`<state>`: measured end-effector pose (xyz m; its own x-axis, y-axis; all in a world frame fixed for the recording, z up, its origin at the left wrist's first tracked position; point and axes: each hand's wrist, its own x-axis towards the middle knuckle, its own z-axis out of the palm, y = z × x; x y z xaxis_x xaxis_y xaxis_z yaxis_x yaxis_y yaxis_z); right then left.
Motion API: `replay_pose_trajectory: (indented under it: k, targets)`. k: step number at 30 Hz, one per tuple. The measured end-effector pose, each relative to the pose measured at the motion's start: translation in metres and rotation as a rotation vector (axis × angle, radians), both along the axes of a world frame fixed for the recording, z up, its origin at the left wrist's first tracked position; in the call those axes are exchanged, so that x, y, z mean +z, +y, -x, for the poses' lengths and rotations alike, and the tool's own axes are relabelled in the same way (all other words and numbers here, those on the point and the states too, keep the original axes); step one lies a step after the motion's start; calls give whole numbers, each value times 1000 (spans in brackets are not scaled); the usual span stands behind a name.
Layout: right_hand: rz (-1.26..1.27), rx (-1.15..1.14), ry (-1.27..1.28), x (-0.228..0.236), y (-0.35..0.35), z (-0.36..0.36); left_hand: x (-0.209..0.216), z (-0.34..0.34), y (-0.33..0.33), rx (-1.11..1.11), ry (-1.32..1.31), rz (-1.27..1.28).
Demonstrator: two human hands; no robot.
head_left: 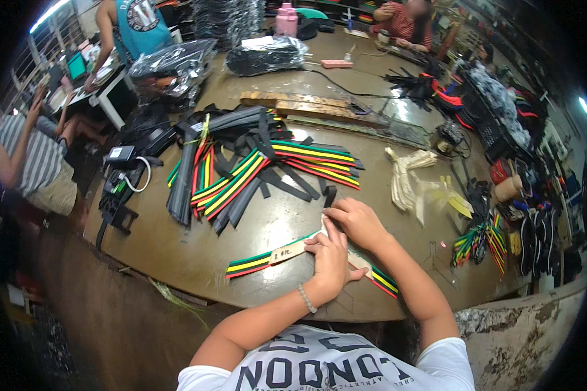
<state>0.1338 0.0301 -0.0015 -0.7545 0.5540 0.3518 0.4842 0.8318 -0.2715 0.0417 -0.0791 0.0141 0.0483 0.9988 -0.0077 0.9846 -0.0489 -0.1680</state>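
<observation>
A strap striped green, yellow, black and red (248,264) lies bent in a wide V near the table's front edge. On it lies a beige flat piece with dark marks (287,253). My left hand (331,259) presses down over the middle of both, thumb spread out to the right, partly hiding them. The strap's other end comes out to the right of that hand. My right hand (357,221) is just beyond it at the bend, fingers pinched together by a short black strap (331,194) that sticks up. Its fingertips are partly hidden.
Bundles of striped straps (241,176) lie farther back. Wooden bars (306,104) cross the table behind them. Pale strips (411,179) and more striped bundles (479,244) are at right. A black device with a white cable (120,173) stands left. Other people are beyond the table.
</observation>
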Motion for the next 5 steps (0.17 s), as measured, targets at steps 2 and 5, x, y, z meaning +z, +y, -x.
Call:
replay_pose_trajectory:
  k: [2,5]
  targets:
    - [-37,-3,-55,0,-1,1,0,0,2,-2,48,17]
    - [3,-9,-80,-1,4,1,-3,0,2,-14,76,35]
